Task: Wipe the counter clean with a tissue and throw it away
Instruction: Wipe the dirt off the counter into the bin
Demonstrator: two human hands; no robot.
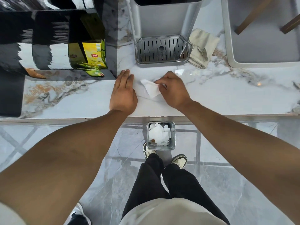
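Observation:
A white tissue [151, 88] lies crumpled on the marble counter [219, 96], just in front of the water dispenser's drip tray. My right hand [173, 90] pinches the tissue's right side and presses it to the surface. My left hand [123, 92] rests flat on the counter just left of the tissue, fingers together, holding nothing. Below the counter's front edge a small metal bin [173, 135] stands on the floor, holding several used white tissues.
A grey water dispenser with a slotted drip tray [161, 51] stands behind the tissue. A beige cloth [201, 47] lies to its right, beside a sink [266, 62]. A black organiser with Lipton tea bags [94, 54] fills the left. My legs and shoes are below.

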